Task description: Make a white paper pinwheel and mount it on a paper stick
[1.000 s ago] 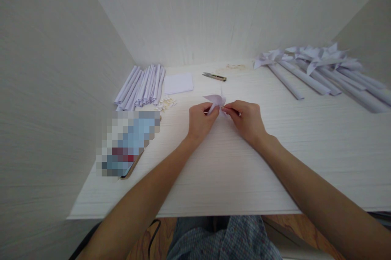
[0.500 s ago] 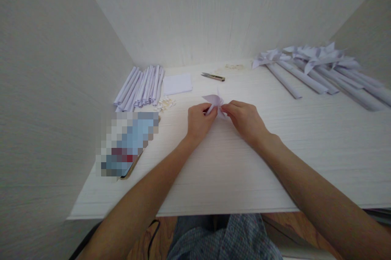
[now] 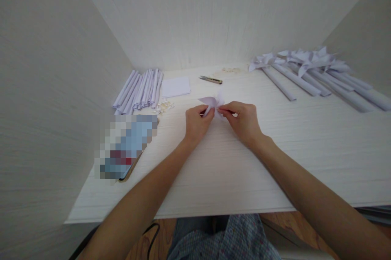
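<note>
Left hand (image 3: 196, 123): thumb and fingers gripping the pinwheel (image 3: 209, 100)
Right hand (image 3: 243, 120): fingertips pinched together at the pinwheel's centre
Rolls (image 3: 142, 90): bundled far left, beside the paper (image 3: 176, 87)
Scraps (image 3: 163, 106): scattered just in front of the paper
Snips (image 3: 211, 80): beyond the hands, right of the paper
Phone (image 3: 137, 137): pixelated, in front of the rolls
Heap (image 3: 308, 67): pinwheels on tubes (image 3: 279, 84), far right

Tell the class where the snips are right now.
In the head view, the snips lie near the back wall, just right of the white square paper and beyond the folded paper in the left hand.
</note>
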`<state>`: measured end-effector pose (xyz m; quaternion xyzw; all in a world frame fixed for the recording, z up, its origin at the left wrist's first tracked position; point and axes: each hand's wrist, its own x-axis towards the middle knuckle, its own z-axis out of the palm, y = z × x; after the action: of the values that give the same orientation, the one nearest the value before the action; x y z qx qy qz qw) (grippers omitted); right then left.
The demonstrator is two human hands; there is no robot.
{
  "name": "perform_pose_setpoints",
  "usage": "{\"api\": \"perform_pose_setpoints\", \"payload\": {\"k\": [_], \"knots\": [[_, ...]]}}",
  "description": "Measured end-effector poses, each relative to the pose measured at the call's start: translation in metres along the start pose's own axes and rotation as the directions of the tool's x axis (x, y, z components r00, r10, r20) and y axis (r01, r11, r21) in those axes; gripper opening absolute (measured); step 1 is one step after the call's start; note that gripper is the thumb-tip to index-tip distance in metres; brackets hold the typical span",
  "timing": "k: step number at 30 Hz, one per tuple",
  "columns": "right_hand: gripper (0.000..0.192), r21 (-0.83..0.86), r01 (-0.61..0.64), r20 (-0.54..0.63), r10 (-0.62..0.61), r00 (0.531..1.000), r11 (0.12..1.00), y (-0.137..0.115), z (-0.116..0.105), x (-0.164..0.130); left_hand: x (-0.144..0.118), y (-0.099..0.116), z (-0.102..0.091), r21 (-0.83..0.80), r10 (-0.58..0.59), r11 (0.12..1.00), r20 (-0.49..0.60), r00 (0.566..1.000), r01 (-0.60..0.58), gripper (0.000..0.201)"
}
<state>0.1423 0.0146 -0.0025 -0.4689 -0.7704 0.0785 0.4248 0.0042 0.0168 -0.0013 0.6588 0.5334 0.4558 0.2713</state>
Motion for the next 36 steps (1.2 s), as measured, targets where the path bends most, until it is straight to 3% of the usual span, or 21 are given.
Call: {"api": "perform_pose_setpoints", "payload": {"k": [4,13,16,22,30,36], "knots": [[0.02,-0.015,0.009,0.014,-0.009,1.0,1.0,-0.0017,0.0024,-0.0006,-0.0007,0.003,-0.0004,0.0,-0.014,1.0,-0.014,1.0,0.014,0.031],[0.026,-0.136,-0.145,0.016,0.148,0.989,0.98,-0.0033,-0.0015,-0.0007,-0.0005,0.0032,-0.0006,-0.017,-0.018,1.0,-0.023,1.0,0.017,0.032],[0.029,-0.164,-0.116,0.01,0.119,0.993,0.98,-0.0031,-0.0007,-0.0006,-0.0002,0.002,-0.0004,-0.012,-0.017,1.0,-0.013,1.0,0.017,0.032],[0.023,-0.058,-0.07,-0.027,0.069,0.997,0.996,-0.0011,0.0023,-0.002,-0.0002,-0.0009,0.0,0.0,-0.002,1.0,-0.017,1.0,0.002,0.031],[0.031,-0.082,-0.096,-0.033,0.094,0.995,0.992,-0.0036,0.0017,-0.0012,-0.0006,0.0001,0.0003,0.002,0.001,1.0,-0.001,1.0,-0.001,0.029],[0.018,0.032,-0.106,-0.067,0.108,0.992,0.994,-0.0049,0.0035,-0.0022,-0.0006,-0.0006,0.0,-0.023,-0.009,1.0,-0.009,1.0,0.009,0.03]]}}
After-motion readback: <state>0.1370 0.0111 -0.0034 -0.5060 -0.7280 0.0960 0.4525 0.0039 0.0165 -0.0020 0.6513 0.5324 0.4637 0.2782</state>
